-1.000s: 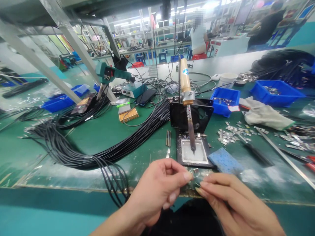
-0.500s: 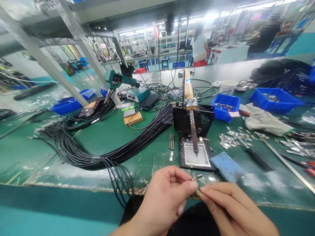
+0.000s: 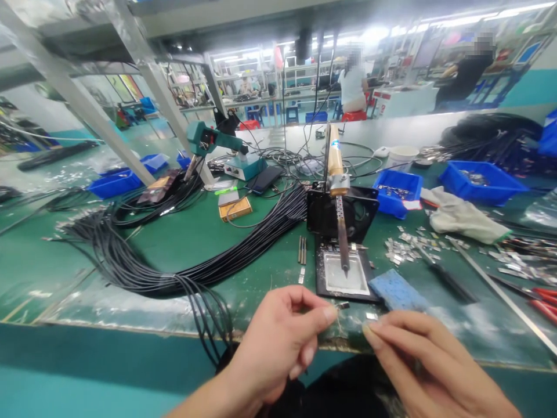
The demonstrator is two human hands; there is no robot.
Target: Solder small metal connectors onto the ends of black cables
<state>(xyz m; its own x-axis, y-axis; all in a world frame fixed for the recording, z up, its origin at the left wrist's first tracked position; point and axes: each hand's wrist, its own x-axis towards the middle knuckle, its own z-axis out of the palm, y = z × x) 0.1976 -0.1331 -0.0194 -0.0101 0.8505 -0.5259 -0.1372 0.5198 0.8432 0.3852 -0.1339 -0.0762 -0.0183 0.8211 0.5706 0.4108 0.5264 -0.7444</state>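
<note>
At the bench's front edge my left hand (image 3: 289,337) pinches a small dark metal connector (image 3: 343,305) between thumb and forefinger. Thin pale strands show just below the connector. My right hand (image 3: 422,354) is apart from it on the right, thumb and fingertips pressed together; whatever lies between them is too small to make out. Just beyond both hands, a soldering iron (image 3: 342,232) stands tip down over a square metal-lined tray (image 3: 365,288). Near my right fingers are a blue sponge (image 3: 398,290) and a small silver piece (image 3: 371,317).
A thick bundle of black cables (image 3: 195,273) curves across the left side. Several loose metal pieces (image 3: 402,248), a black-handled tool (image 3: 452,281), red-handled pliers (image 3: 543,305) and a blue bin (image 3: 398,194) lie to the right. A green soldering gun (image 3: 213,141) stands at the back.
My hands have moved apart: the left a little to the left, the right slightly to the right. The connector remains in my left fingers.
</note>
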